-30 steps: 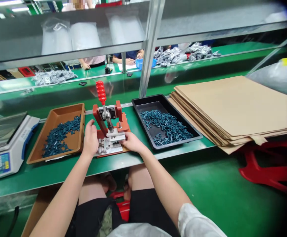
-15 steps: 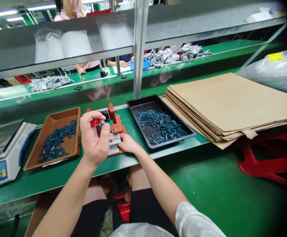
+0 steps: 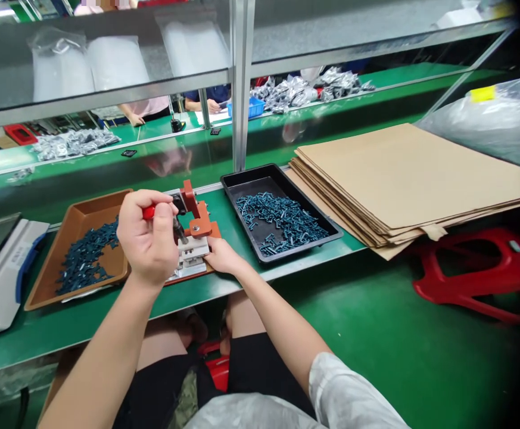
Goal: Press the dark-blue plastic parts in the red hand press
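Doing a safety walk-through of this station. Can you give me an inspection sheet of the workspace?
Surface: green workbench, in use, items spread along it.
Job's things: orange-red metal hand press with red handle; brown plastic tray and black plastic tray, both holding dark teal small parts.
Clutter: stack of tan cardboard sheets; white digital scale.
Hands: left hand grips the handle; right hand rests on the press base.
Cables: one dark cable, low at bottom left.
Surroundings: red plastic stool on the floor; co-worker's arms beyond the shelf, near silver bagged parts.
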Motion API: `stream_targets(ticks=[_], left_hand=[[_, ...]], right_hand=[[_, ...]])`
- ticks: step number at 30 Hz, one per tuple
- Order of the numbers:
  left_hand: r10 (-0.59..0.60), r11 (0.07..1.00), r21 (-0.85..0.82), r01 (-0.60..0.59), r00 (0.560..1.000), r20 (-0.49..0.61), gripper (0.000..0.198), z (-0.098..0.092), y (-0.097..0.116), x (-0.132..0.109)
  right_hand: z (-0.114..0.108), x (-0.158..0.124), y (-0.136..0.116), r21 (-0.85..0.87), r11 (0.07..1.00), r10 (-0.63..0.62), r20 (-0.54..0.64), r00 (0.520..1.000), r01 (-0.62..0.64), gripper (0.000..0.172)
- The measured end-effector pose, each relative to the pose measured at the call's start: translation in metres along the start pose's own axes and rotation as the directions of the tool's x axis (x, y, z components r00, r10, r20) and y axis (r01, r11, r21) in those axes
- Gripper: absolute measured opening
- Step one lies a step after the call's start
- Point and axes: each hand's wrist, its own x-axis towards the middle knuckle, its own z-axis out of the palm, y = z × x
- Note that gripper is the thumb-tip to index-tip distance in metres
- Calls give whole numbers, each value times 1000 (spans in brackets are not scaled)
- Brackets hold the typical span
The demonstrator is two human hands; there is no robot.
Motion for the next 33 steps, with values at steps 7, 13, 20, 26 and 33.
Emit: stream_targets(ticks=[7,13,20,26,33], left_hand=[[39,998,-39,-41,997,-59,33,8,2,-11],[75,997,20,-73,988,-132,38,17,1,-12],[118,993,16,-117,980,-161,36,11,-4,-14],[-172,985,45,167,963,206,43,-2,-17,61],[-99,992,79,94,993,69,53,-13,-47,43]], right_hand=[[1,1,-2,-33,994,106,14,994,-105,41],[1,0,-1,-46,994,97,14,995,-96,37],[-2,0,0,-54,996,66,26,997,-65,39],[5,-3,2,-100,993,52,-18,998,-54,30],[16,-18,-6,-245,958,-151,-6,988,145,39]])
